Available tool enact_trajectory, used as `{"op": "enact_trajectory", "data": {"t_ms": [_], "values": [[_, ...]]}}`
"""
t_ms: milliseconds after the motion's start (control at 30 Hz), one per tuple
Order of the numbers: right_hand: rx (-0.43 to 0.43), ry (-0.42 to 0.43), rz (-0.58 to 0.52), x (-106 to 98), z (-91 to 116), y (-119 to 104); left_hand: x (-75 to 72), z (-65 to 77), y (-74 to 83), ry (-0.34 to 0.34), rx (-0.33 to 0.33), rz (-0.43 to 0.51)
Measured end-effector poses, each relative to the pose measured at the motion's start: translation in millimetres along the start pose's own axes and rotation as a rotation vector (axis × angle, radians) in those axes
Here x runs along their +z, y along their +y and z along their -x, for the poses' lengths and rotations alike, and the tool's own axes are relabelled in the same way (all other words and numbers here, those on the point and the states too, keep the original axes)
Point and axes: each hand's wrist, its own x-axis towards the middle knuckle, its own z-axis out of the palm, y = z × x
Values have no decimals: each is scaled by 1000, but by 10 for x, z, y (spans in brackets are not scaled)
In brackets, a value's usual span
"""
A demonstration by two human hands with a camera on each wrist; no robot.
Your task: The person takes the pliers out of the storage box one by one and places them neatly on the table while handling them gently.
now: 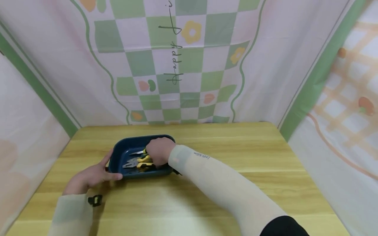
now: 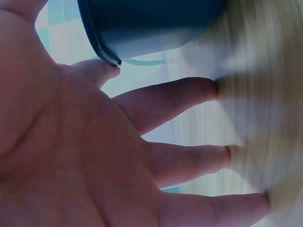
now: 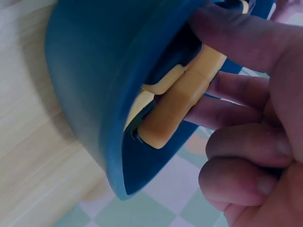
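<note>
A dark blue plastic tray (image 1: pixel 118 160) stands on the table at left of centre, with several pliers inside. My left hand (image 1: pixel 94 176) is at its left end, the thumb along the near rim. In the left wrist view the fingers are spread and straight, one fingertip right at the rim's corner. My right hand (image 1: pixel 160 150) reaches into the right part of the tray. Its thumb and fingertips pinch a yellow-and-black pliers handle (image 3: pixel 175 106); the ring and little fingers are curled. Grey plier jaws point left in the head view, including combination pliers (image 1: pixel 132 163).
The tray stands on a light wood-grain table (image 1: pixel 236 183). A patterned curtain (image 1: pixel 165 59) hangs behind the table's back edge, with more cloth at both sides. The right forearm crosses over the table from the lower right.
</note>
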Motion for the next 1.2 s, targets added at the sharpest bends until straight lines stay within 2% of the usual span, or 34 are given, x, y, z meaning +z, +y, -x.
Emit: {"op": "enact_trajectory", "data": {"t_ms": [100, 367, 567, 800, 967, 1200], "values": [[19, 15, 4, -17, 26, 9, 4, -5, -5, 3, -3, -14], [51, 49, -69, -81, 66, 88, 0, -48, -45, 15, -29, -11], [42, 81, -70, -58, 85, 118, 22, 4, 8, 10, -9, -26], [53, 91, -79, -14, 108, 147, 21, -6, -22, 6, 5, -48], [72, 124, -150, 5, 131, 192, 12, -5, -18, 7, -2, -49], [174, 204, -261, -6, 175, 245, 16, -3, -8, 2, 12, -24]]}}
